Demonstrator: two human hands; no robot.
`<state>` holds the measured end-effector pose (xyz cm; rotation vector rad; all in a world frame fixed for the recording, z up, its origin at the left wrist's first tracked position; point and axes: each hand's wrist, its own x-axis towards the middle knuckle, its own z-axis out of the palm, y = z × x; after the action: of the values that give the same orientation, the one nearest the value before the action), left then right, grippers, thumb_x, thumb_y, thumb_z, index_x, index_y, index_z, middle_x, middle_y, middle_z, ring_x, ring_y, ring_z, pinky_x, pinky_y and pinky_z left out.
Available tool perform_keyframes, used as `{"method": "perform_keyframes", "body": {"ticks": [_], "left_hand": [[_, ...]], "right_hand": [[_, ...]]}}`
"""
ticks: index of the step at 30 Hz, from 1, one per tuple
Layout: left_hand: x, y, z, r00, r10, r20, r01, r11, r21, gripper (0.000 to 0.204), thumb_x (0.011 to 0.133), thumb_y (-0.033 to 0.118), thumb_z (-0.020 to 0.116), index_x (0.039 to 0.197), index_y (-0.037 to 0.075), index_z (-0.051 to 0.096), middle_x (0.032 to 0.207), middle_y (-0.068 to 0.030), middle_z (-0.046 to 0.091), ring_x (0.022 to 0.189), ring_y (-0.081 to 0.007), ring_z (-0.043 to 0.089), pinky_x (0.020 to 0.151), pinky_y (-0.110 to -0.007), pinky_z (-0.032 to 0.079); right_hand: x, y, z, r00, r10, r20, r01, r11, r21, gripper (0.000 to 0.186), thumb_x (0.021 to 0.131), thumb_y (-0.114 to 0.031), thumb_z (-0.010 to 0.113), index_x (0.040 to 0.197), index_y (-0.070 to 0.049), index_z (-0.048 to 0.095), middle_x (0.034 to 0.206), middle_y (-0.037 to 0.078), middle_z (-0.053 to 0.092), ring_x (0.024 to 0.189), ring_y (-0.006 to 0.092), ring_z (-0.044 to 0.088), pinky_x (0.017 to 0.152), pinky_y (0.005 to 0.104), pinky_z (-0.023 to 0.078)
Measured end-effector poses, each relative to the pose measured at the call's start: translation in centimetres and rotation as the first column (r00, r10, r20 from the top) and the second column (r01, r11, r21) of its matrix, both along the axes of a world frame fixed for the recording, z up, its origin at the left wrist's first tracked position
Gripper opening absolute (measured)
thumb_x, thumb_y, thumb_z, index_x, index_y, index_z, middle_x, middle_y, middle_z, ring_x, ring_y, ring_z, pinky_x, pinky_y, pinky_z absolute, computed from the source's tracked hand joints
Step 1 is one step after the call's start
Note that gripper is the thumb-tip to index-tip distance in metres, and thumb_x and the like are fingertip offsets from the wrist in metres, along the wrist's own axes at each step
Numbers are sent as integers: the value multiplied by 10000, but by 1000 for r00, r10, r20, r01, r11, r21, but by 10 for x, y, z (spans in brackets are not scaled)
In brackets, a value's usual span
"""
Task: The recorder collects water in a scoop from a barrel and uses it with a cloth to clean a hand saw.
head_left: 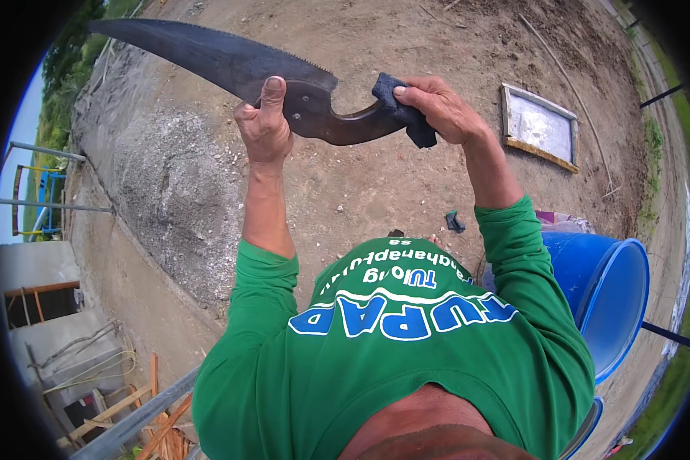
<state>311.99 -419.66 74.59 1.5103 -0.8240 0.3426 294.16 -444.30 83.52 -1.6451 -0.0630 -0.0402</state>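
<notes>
A large dark handsaw is raised above the dirt, its long toothed blade pointing to the upper left. My left hand is closed on it where blade meets handle, thumb upright against the dark plate. My right hand grips a crumpled dark cloth wrapped over the end of the saw's curved handle. My left fingertips behind the saw are partly hidden.
A gray gravel pile lies left, near metal bars and a concrete structure with lumber. A framed pale panel and long rod lie right. Blue drums stand beside me. A small dark scrap lies on the ground.
</notes>
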Motion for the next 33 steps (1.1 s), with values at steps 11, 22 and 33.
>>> {"method": "perform_keyframes", "body": {"ticks": [11, 22, 33], "left_hand": [[-56, -67, 55, 878, 257, -404, -307, 950, -63, 523, 868, 472, 620, 572, 45, 554, 522, 20, 487, 467, -76, 407, 428, -275, 348], [-49, -68, 39, 776, 324, -541, -389, 921, -6, 650, 848, 520, 606, 507, -28, 523, 445, -89, 482, 464, -169, 452, 477, -387, 379], [-42, -33, 45, 592, -176, -787, -450, 738, -503, 581, 791, 646, 597, 566, 122, 484, 578, 32, 449, 543, -69, 435, 495, -295, 384]], "right_hand": [[13, 82, -11, 845, -316, 431, 533, 555, -638, 337, 887, -192, 536, 1162, 2, 554, 1058, 197, 626, 1034, 371, 569, 961, 514, 371], [20, 82, -58, 630, 58, 775, 731, 293, -616, 405, 854, -69, 584, 1257, -97, 546, 1303, 88, 544, 1303, 259, 418, 1130, 480, 120], [41, 42, -118, 888, -438, -141, 405, 599, 690, 318, 986, -217, 424, 1261, -63, 467, 1149, 109, 586, 1061, 248, 579, 833, 357, 505]]}}
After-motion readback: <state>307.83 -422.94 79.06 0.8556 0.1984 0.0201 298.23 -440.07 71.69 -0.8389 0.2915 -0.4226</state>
